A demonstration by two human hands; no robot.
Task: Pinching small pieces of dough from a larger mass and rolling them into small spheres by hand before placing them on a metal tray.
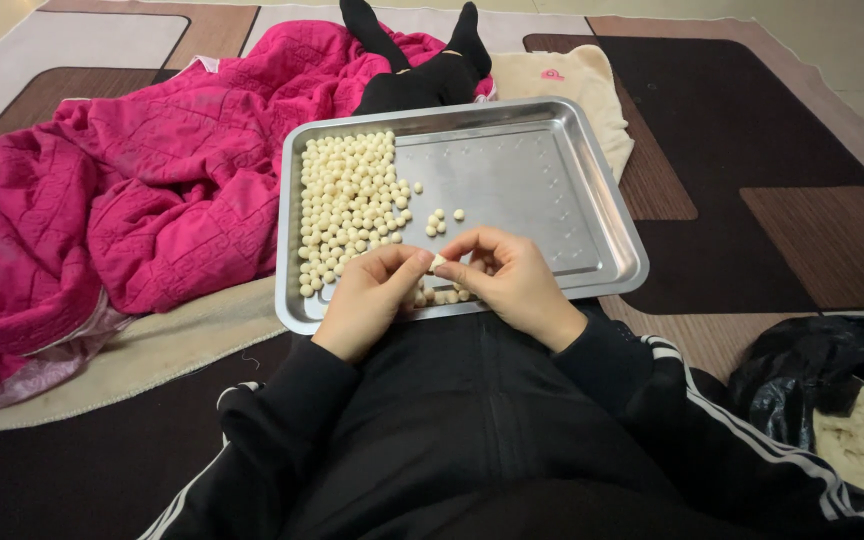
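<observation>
Both hands' grip (pixel 439 265) on dough bit (pixel 437 262)

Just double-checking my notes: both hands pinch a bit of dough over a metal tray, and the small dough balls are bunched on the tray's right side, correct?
Not quite. The head view shows the dough balls bunched on the left side of the metal tray. The rest holds: both hands, left and right, pinch a bit of dough.

1. Tray (pixel 552 190): polished metal, smooth, dully reflective.
2. Balls (pixel 347 200): matt, cream, dough-like.
3. Blanket (pixel 132 200): pink quilted cloth, soft, embossed.
4. Bag (pixel 802 385): black plastic, glossy, crinkled.
5. Rug (pixel 752 120): woven, matt, short pile.
6. Sleeves (pixel 652 400): black smooth knit cloth.
</observation>
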